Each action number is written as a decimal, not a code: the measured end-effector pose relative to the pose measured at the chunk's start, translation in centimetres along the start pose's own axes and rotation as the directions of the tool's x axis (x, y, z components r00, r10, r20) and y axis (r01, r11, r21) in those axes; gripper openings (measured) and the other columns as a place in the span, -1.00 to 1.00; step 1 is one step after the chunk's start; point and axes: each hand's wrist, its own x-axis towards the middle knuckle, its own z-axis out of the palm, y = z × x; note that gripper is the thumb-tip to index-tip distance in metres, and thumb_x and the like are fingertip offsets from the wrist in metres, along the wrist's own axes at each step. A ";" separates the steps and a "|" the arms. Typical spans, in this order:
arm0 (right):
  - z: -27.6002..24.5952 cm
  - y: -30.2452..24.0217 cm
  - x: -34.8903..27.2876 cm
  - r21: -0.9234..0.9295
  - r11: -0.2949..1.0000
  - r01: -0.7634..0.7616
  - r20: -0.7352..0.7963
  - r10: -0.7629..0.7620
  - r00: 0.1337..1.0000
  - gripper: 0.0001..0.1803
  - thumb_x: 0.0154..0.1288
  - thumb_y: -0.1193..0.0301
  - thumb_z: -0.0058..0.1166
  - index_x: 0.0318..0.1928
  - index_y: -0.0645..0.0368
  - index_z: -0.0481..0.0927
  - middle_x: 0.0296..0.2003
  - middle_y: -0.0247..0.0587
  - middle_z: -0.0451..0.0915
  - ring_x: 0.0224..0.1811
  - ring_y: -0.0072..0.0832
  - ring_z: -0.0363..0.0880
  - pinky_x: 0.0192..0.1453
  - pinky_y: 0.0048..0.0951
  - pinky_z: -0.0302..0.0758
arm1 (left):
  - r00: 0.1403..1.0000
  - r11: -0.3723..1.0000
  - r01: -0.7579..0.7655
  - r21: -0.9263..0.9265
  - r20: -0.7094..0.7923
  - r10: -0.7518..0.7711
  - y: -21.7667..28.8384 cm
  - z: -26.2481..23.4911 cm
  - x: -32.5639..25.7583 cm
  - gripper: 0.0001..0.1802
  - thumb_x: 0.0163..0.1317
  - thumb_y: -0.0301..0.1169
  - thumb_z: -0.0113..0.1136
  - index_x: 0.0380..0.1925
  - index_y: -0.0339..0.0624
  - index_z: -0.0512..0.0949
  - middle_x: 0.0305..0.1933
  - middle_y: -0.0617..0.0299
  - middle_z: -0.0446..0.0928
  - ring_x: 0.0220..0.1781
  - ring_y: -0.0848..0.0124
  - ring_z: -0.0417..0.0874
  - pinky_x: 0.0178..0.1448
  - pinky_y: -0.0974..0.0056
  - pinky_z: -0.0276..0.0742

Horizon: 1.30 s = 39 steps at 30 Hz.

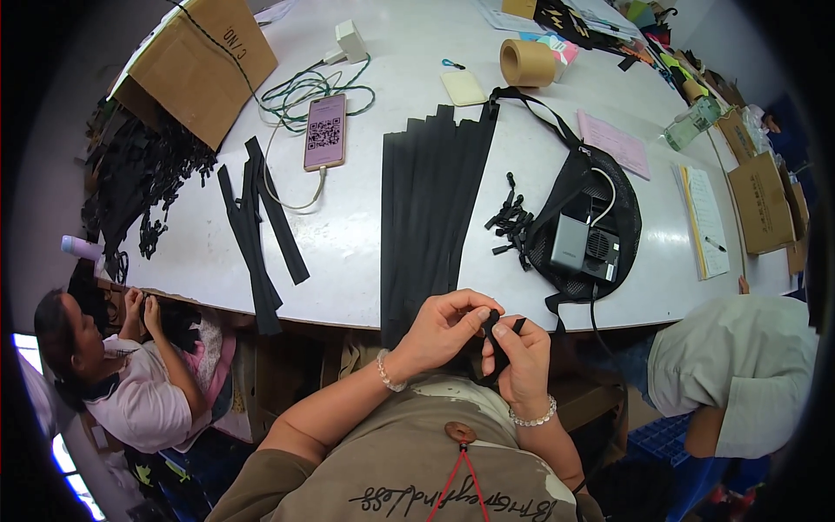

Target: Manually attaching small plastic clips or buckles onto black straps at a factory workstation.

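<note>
White worktable (365, 244), seen from above. Left hand (439, 331) and right hand (522, 352) pinch one black strap end (494, 329), fingertips closed on it, possibly with a small slider. Just beyond the fingers: stacked black straps (430, 200), loose black sliders (511, 222), then a phone (325, 130) and a tape roll (526, 63).

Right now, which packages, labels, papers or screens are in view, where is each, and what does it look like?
Phone: upper left of the white table, lit pink screen with a square code, cable attached.
Cardboard box: far left corner, brown, flaps open.
Cardboard boxes: right edge, brown.
Pink sheet: right of centre, flat.
Notebook: far right, white pages, pen on it.
Tape roll: top centre, brown.
</note>
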 end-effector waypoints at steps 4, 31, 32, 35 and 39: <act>0.2 -0.1 0.1 0.034 0.999 0.008 0.005 -0.009 1.000 -0.91 0.27 0.54 -0.05 -0.38 0.30 0.46 -0.59 -0.15 0.52 -0.73 -0.55 0.41 -0.69 -0.61 0.36 | 1.000 0.993 0.025 -0.118 0.020 -0.023 -0.2 0.2 0.0 -0.81 0.32 -0.47 -0.02 -0.20 -0.34 0.53 -0.28 0.27 0.54 -0.30 0.63 0.50 -0.22 0.48 0.48; 0.4 0.0 0.4 0.080 0.997 -0.001 -0.033 0.003 0.999 -0.87 0.21 0.52 -0.02 -0.49 0.27 0.44 -0.72 -0.23 0.43 -0.81 -0.54 0.34 -0.75 -0.59 0.31 | 0.998 1.000 -0.013 -0.014 -0.059 0.012 -0.4 0.4 -0.1 -0.82 0.30 -0.50 0.00 -0.20 -0.35 0.55 -0.26 0.24 0.55 -0.25 0.61 0.51 -0.19 0.46 0.51; 0.4 0.0 0.3 0.076 0.997 0.000 -0.035 0.002 0.999 -0.86 0.21 0.52 -0.02 -0.49 0.27 0.44 -0.72 -0.23 0.43 -0.81 -0.54 0.33 -0.75 -0.59 0.30 | 0.998 1.000 -0.020 -0.016 -0.064 0.019 -0.4 0.4 -0.1 -0.82 0.30 -0.50 0.00 -0.20 -0.35 0.55 -0.26 0.24 0.55 -0.25 0.60 0.51 -0.20 0.46 0.52; 0.3 0.1 0.3 0.079 0.997 0.005 -0.036 -0.002 0.999 -0.86 0.21 0.52 -0.02 -0.49 0.27 0.44 -0.72 -0.23 0.42 -0.81 -0.54 0.32 -0.75 -0.58 0.30 | 0.998 0.999 -0.024 -0.024 -0.067 0.022 -0.4 0.5 -0.2 -0.82 0.30 -0.51 0.00 -0.20 -0.35 0.55 -0.26 0.24 0.55 -0.26 0.60 0.52 -0.21 0.46 0.53; 0.5 0.1 0.2 0.099 0.995 0.009 -0.062 -0.003 0.998 -0.86 0.21 0.52 -0.03 -0.49 0.26 0.44 -0.73 -0.24 0.42 -0.82 -0.54 0.32 -0.76 -0.58 0.30 | 0.995 0.999 -0.048 0.018 -0.082 0.050 -0.4 0.7 -0.1 -0.82 0.29 -0.52 0.00 -0.21 -0.34 0.56 -0.24 0.22 0.55 -0.27 0.59 0.53 -0.22 0.47 0.53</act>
